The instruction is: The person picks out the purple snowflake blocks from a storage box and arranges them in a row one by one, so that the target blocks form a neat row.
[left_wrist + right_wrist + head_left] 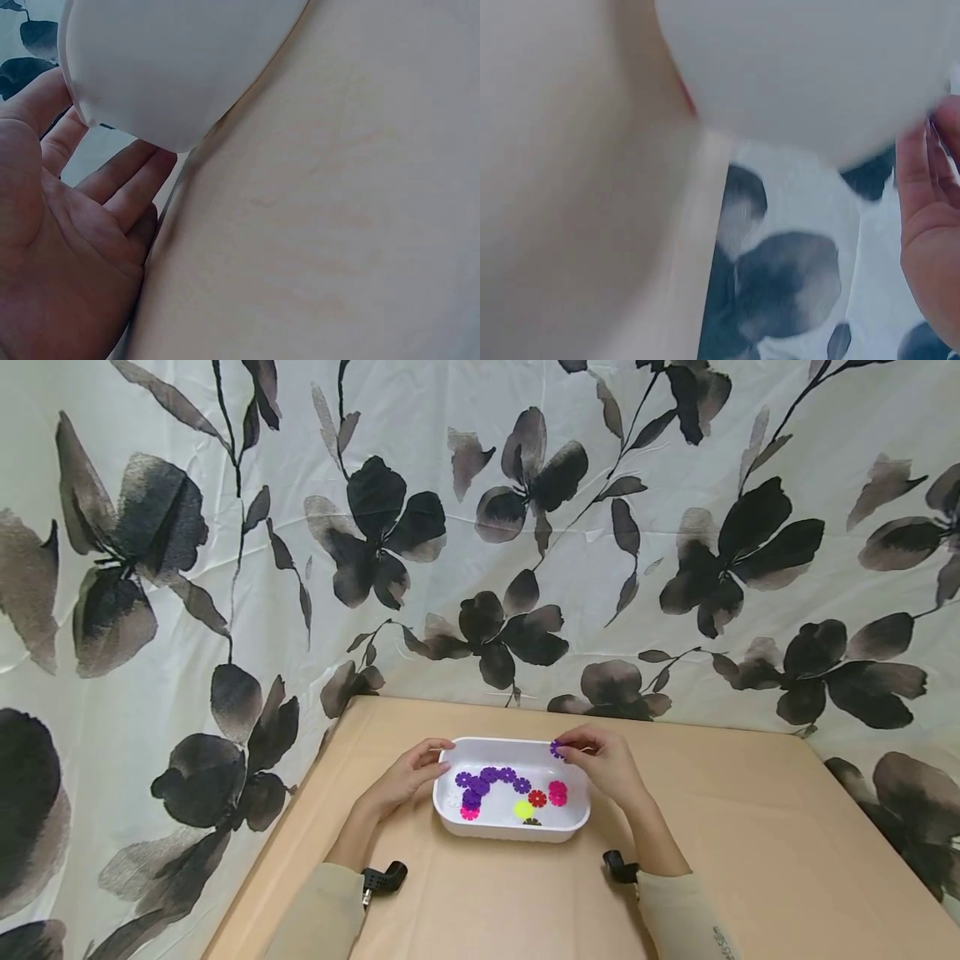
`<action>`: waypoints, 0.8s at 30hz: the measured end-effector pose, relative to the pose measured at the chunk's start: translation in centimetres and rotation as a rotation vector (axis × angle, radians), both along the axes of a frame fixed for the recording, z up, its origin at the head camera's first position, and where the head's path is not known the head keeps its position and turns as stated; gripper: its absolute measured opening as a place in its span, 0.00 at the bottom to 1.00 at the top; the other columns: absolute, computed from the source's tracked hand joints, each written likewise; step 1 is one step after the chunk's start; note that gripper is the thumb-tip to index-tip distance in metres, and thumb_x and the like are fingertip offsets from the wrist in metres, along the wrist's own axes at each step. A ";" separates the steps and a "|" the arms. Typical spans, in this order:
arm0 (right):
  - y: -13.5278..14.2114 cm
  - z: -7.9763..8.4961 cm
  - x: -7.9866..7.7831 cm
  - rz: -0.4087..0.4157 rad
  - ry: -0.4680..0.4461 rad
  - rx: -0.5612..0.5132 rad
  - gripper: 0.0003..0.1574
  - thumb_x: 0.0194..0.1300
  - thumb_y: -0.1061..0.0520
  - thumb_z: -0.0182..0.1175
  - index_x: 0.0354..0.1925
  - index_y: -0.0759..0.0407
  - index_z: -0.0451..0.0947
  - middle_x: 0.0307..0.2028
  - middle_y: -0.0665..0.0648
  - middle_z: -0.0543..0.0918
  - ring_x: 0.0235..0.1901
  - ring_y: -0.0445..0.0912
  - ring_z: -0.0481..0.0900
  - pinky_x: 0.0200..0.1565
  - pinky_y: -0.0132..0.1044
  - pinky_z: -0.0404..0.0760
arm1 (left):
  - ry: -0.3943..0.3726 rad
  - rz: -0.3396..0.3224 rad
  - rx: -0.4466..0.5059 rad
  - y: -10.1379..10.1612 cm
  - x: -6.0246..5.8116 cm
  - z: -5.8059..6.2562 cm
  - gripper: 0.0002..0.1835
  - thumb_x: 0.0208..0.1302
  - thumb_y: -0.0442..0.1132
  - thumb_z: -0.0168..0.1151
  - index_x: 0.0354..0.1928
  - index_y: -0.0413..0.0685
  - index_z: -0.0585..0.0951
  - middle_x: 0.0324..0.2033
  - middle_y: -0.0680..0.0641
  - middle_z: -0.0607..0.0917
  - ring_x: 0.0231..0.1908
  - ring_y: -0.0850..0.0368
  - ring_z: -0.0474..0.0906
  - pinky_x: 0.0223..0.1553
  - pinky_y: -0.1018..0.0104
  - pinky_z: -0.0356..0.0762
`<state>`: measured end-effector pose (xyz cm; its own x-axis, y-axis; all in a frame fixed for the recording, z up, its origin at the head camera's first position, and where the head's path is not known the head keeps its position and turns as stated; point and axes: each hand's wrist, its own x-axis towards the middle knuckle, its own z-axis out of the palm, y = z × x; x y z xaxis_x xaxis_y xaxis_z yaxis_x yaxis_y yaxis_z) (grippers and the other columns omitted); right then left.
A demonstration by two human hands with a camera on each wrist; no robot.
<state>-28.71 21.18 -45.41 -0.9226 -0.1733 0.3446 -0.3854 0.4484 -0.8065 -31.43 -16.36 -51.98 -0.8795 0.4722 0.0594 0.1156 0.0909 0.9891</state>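
Purple disc (556, 750): pinched between right hand (606, 766) fingers, by white tray's (510, 832) far rim. Purple pile (472, 797) lies left of those fingers, nearer left hand (396, 783), its fingers gripping tray end. Tray's long axis spans hand-to-hand.

The tan table (495, 893) is bordered far, left and right by white cloth (465, 543) printed with dark flowers (375, 531).
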 end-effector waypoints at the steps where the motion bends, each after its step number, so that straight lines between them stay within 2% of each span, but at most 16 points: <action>1: 0.6 0.2 0.0 -0.026 0.018 0.005 0.10 0.67 0.64 0.70 0.47 0.59 0.89 0.43 0.60 0.91 0.37 0.47 0.89 0.42 0.27 0.86 | -0.001 0.001 -0.002 0.1 0.0 0.0 0.25 0.77 0.42 0.62 0.71 0.45 0.71 0.72 0.38 0.73 0.73 0.39 0.69 0.74 0.44 0.65; 5: 2.7 0.8 0.1 -0.122 0.087 0.053 0.11 0.67 0.63 0.70 0.48 0.59 0.88 0.43 0.60 0.91 0.39 0.45 0.88 0.42 0.23 0.83 | -0.002 0.007 -0.006 0.2 -0.1 0.0 0.25 0.77 0.42 0.61 0.71 0.46 0.71 0.72 0.39 0.73 0.73 0.39 0.69 0.74 0.44 0.65; 7: 3.7 1.0 0.0 -0.148 0.092 0.068 0.12 0.68 0.63 0.70 0.49 0.59 0.88 0.43 0.60 0.91 0.39 0.43 0.87 0.42 0.21 0.83 | -0.001 0.012 -0.008 0.2 -0.2 0.0 0.25 0.77 0.42 0.61 0.71 0.45 0.71 0.72 0.39 0.74 0.73 0.39 0.69 0.74 0.44 0.65; 13: 6.1 0.4 -0.3 -0.170 0.052 0.086 0.13 0.68 0.62 0.70 0.51 0.61 0.87 0.45 0.63 0.90 0.39 0.39 0.86 0.43 0.20 0.82 | -0.001 0.021 -0.019 0.2 -0.1 0.0 0.26 0.77 0.42 0.62 0.71 0.44 0.70 0.72 0.39 0.73 0.73 0.39 0.69 0.75 0.42 0.64; 16: 7.1 -0.1 -0.5 -0.181 0.011 0.109 0.14 0.68 0.64 0.70 0.51 0.63 0.87 0.45 0.64 0.90 0.40 0.45 0.86 0.41 0.22 0.82 | -0.001 0.020 -0.020 0.2 -0.1 0.0 0.26 0.77 0.42 0.62 0.71 0.44 0.70 0.72 0.37 0.73 0.72 0.38 0.69 0.75 0.41 0.64; 20: 7.9 -0.6 -0.5 -0.156 -0.090 0.122 0.14 0.66 0.69 0.69 0.50 0.67 0.86 0.44 0.66 0.90 0.40 0.50 0.87 0.39 0.25 0.84 | 0.002 0.012 -0.013 0.2 -0.2 -0.1 0.27 0.77 0.42 0.62 0.72 0.42 0.69 0.71 0.36 0.73 0.72 0.38 0.70 0.74 0.41 0.64; 24: 7.8 -1.0 -0.5 -0.068 -0.181 0.124 0.14 0.64 0.70 0.68 0.49 0.69 0.86 0.43 0.67 0.90 0.39 0.48 0.86 0.39 0.27 0.85 | 0.008 0.008 -0.009 0.2 -0.3 -0.2 0.27 0.77 0.42 0.61 0.72 0.42 0.69 0.71 0.36 0.73 0.72 0.38 0.70 0.74 0.42 0.65</action>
